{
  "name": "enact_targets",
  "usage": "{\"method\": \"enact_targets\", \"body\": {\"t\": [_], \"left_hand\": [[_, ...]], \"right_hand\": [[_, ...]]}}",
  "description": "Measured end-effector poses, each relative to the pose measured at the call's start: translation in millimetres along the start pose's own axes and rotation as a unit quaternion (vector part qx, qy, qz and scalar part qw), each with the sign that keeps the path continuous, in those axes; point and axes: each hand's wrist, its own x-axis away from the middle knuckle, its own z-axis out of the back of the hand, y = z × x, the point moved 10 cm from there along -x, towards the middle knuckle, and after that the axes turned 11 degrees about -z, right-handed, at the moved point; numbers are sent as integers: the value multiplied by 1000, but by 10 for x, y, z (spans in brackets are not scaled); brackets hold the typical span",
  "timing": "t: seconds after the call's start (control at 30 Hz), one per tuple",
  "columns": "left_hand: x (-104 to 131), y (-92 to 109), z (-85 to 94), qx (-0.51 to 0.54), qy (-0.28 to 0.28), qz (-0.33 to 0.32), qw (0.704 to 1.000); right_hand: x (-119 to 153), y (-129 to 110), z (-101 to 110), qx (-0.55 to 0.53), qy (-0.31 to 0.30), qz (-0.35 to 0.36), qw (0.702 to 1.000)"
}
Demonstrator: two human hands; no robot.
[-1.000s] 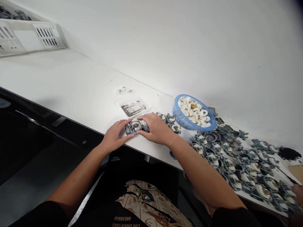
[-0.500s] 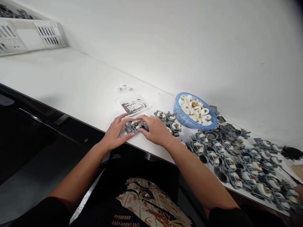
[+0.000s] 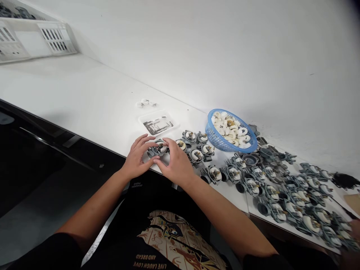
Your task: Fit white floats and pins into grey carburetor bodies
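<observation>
A grey metal carburetor (image 3: 159, 148) with a white float on top sits at the table's near edge between my hands. My left hand (image 3: 137, 160) curls round its left side, fingers behind and thumb in front. On the other side my right hand (image 3: 177, 163) grips it, the thumb tip close to the left thumb. The fingers partly hide the carburetor. Just beyond lies a shallow white tray (image 3: 174, 125) with thin dark pins in it. Behind the tray rest a few white floats (image 3: 144, 102).
Several carburetors with floats (image 3: 197, 155) stand right of my hands, and many more (image 3: 277, 210) crowd the table's right end. A blue basket (image 3: 213, 140) full of white floats is near the wall. At the far left stands a white slotted crate (image 3: 33, 41).
My right hand has shifted slightly left and its thumb has come down to the left thumb at the carburetor's front. More of the carburetors beside it now show.
</observation>
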Motion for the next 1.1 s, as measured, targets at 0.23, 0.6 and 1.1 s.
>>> {"method": "enact_targets", "body": {"t": [0.23, 0.6, 1.1], "left_hand": [[-11, 56, 30, 32, 40, -26, 998], [-44, 14, -28, 137, 25, 3, 990], [-50, -111, -119, 203, 10, 58, 977]], "right_hand": [[113, -128, -70, -2, 44, 85, 995], [187, 62, -160, -78, 76, 15, 994], [250, 28, -237, -44, 65, 24, 997]]}}
